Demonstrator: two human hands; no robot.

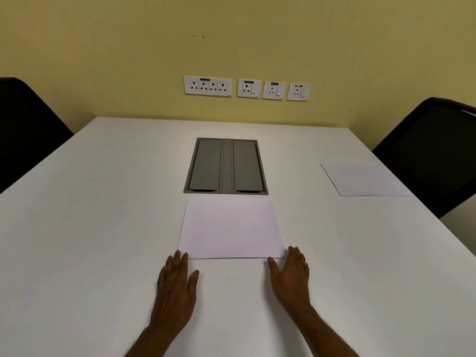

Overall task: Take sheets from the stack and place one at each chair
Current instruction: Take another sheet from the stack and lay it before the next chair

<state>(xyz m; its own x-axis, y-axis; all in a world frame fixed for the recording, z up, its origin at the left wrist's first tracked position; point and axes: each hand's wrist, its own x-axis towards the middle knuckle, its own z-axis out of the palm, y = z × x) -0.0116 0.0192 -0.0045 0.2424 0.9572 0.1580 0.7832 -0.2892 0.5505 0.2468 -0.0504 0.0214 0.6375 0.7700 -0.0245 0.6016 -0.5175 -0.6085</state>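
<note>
A white stack of sheets (230, 229) lies flat in the middle of the white table (103, 228), just in front of me. My left hand (176, 287) rests palm down with its fingertips touching the stack's near left corner. At the near right corner my right hand (292, 275) lies flat too, fingers along the paper's edge. Both hands hold nothing. A single sheet (364, 180) lies at the right side, in front of a black chair (432, 155). Another black chair (23, 130) stands at the left with bare table before it.
A grey cable box with two closed flaps (226, 166) is set into the table beyond the stack. Several white wall sockets (246, 88) sit on the yellow wall behind the table's far edge.
</note>
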